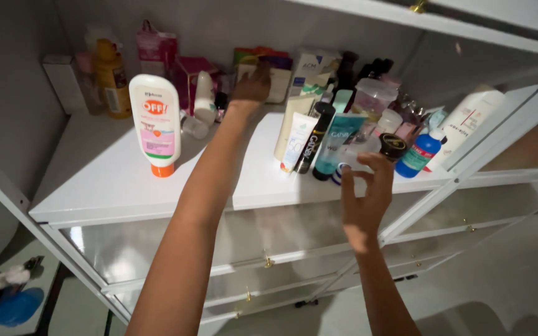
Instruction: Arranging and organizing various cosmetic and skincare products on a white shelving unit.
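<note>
Both of my forearms rise from the bottom edge toward the white shelf top (101, 180). My left arm runs long and nearly straight toward 12 o'clock, and my left hand (251, 87) sits far back among the boxes, palm down with the fingers curled forward onto a small dark-and-cream box (277, 78). From this angle I cannot tell whether those fingers actually grip the box or only rest against it.

My right hand (365, 193) is much closer, at about 3 o'clock of the left forearm, with the wrist bent back and the fingers spread and loosely curved. Thumb and forefinger hover at a small clear jar (351, 154) near the front edge of the shelf; the hand is half open and has nothing firmly closed in it.

Just at 12 o'clock of that jar stands a teal tube (337, 140), with a black tube (314, 137) and a white tube (297, 140) leaning beside it at 9 o'clock. At 2 o'clock of my right hand lies a blue bottle (420, 152), and beyond it a large white bottle (471, 121). Well off at 9 o'clock, a white lotion bottle with an orange cap (155, 124) stands upside down, alone.
</note>
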